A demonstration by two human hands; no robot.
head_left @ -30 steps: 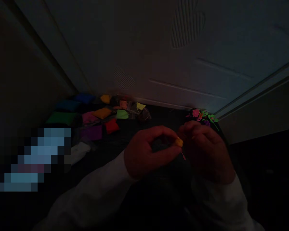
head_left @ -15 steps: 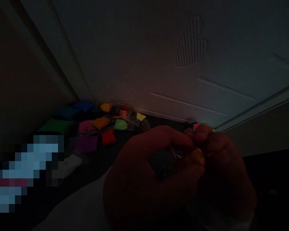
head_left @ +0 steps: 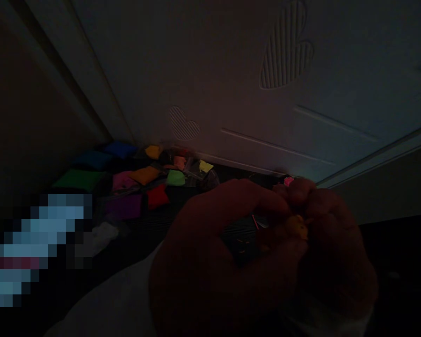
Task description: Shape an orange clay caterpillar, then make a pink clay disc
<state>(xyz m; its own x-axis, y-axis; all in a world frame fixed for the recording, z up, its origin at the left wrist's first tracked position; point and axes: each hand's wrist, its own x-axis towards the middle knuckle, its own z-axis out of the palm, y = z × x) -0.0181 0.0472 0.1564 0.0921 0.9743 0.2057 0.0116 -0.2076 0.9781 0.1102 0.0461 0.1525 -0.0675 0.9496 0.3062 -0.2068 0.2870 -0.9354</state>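
The picture is very dark. My left hand (head_left: 210, 252) pinches a small rounded piece of yellow-orange modelling clay (head_left: 297, 226) between thumb and fingers. A tiny dark dot shows on the clay's surface. Close against it on the right, my right hand (head_left: 337, 248) has its fingers bent and pressed together. A thin yellow-orange clay bit (head_left: 309, 220) shows at those fingertips, joining or touching the larger piece; which one, I cannot tell. Shadow hides most of the right fingers and palm.
Packs of coloured clay, including green (head_left: 79, 179), purple (head_left: 124, 206) and red (head_left: 157, 196), lie along the panel with embossed hearts (head_left: 210, 93). Below my hands are a thin pink tool (head_left: 255, 222) and small orange scraps (head_left: 243, 241). A crumpled white thing (head_left: 105, 234) lies left.
Both hands have shifted slightly right in the view with the clay. The clay piece shows its dotted side more clearly. The camera view has moved a little.
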